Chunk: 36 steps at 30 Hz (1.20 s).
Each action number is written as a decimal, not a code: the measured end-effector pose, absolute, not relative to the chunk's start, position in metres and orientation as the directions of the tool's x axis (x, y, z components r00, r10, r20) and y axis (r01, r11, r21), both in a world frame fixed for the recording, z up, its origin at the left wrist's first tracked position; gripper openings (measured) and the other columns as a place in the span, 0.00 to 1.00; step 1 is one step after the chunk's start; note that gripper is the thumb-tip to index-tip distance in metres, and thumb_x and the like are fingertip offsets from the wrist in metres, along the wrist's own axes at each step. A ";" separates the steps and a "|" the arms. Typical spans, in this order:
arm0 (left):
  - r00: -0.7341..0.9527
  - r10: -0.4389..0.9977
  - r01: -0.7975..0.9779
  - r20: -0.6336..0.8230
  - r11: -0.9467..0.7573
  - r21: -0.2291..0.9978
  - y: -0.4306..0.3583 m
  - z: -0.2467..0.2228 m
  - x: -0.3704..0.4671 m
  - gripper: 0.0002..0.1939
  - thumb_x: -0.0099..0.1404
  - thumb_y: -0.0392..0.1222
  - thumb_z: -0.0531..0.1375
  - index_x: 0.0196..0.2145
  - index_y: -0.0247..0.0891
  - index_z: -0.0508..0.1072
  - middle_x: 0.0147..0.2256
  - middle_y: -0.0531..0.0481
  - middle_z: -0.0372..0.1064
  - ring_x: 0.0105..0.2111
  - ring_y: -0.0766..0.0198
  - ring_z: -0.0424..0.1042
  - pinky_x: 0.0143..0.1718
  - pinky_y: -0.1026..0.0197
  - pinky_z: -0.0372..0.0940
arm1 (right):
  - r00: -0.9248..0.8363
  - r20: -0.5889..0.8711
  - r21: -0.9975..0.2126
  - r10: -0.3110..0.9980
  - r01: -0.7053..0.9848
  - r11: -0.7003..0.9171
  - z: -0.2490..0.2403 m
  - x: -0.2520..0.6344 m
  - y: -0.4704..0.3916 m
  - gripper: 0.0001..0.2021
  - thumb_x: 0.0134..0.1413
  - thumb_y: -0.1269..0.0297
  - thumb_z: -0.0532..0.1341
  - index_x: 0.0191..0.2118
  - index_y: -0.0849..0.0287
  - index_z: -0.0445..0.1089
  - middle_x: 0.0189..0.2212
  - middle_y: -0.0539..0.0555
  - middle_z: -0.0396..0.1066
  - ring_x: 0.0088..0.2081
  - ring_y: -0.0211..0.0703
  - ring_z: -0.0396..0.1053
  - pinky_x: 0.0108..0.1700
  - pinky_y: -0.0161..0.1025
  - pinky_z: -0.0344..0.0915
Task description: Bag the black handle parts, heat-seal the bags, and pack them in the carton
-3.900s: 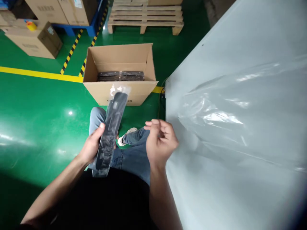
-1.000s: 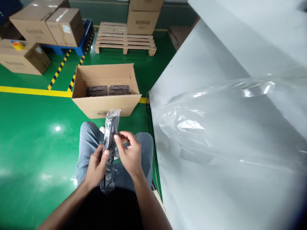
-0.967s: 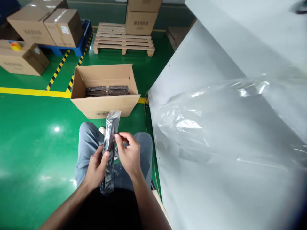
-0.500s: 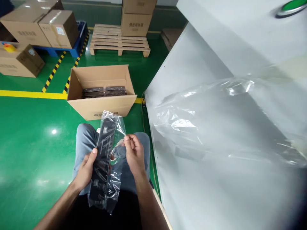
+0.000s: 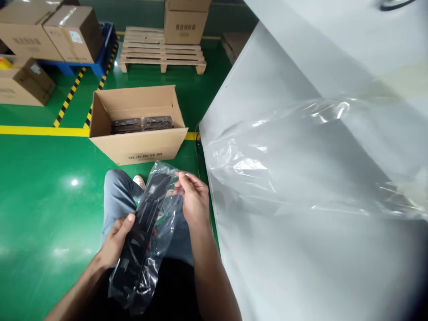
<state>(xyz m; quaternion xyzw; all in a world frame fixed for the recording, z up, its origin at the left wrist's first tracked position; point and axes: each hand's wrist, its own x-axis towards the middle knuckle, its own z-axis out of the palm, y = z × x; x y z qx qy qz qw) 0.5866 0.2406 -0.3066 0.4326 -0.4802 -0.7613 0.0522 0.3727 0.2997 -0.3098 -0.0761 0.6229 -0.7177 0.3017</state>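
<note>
the left hand point(image 5: 115, 238) grips a long black flat part point(image 5: 142, 225) along its left edge, thumb on the upper face and the other fingers clamped underneath — the part sits inside a clear plastic bag point(image 5: 163, 223) and lies tilted, its far end pointing up and right, over the person's lap. the right hand point(image 5: 194, 200) pinches the upper right edge of the bag near its open end, fingers closed together on the film and pulling it away from the part. both hands are held above the jeans-clad knees point(image 5: 117, 196), just left of the bench point(image 5: 267, 89), whose white surface is draped with a large clear plastic sheet point(image 5: 301, 160). on the green floor point(image 5: 40, 187) ahead stands an open cardboard box point(image 5: 137, 142) — dark bagged parts lie stacked in its bottom. beyond it are a wooden pallet point(image 5: 162, 53), a yellow floor line point(image 5: 40, 130) and further closed cartons point(image 5: 50, 29) at the upper left.
</note>
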 end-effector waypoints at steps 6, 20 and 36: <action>-0.635 -0.478 -0.295 -0.607 -0.576 0.762 0.226 -0.301 0.578 0.38 0.62 0.75 0.59 0.36 0.32 0.84 0.26 0.41 0.78 0.23 0.54 0.75 0.26 0.56 0.70 | -0.747 -0.221 -0.955 -0.627 0.297 -0.017 -0.317 0.379 0.307 0.27 0.57 0.42 0.67 0.55 0.54 0.75 0.41 0.55 0.78 0.38 0.43 0.77 0.39 0.41 0.77; -0.469 -0.689 -0.035 -0.553 -0.611 0.791 0.193 -0.293 0.551 0.37 0.57 0.73 0.66 0.45 0.34 0.81 0.39 0.37 0.82 0.36 0.46 0.83 0.32 0.52 0.78 | -0.250 -0.393 -0.910 -0.885 0.242 0.336 -0.307 0.420 0.356 0.16 0.57 0.58 0.71 0.51 0.52 0.79 0.28 0.45 0.73 0.24 0.37 0.73 0.31 0.36 0.73; -0.570 -0.565 -0.216 -0.597 -0.599 0.772 0.193 -0.297 0.569 0.34 0.62 0.67 0.66 0.48 0.32 0.82 0.39 0.37 0.83 0.37 0.47 0.82 0.37 0.53 0.77 | -0.518 -0.157 -0.986 -0.841 0.135 0.101 -0.323 0.382 0.352 0.30 0.57 0.47 0.71 0.63 0.48 0.71 0.48 0.57 0.77 0.46 0.47 0.78 0.51 0.45 0.77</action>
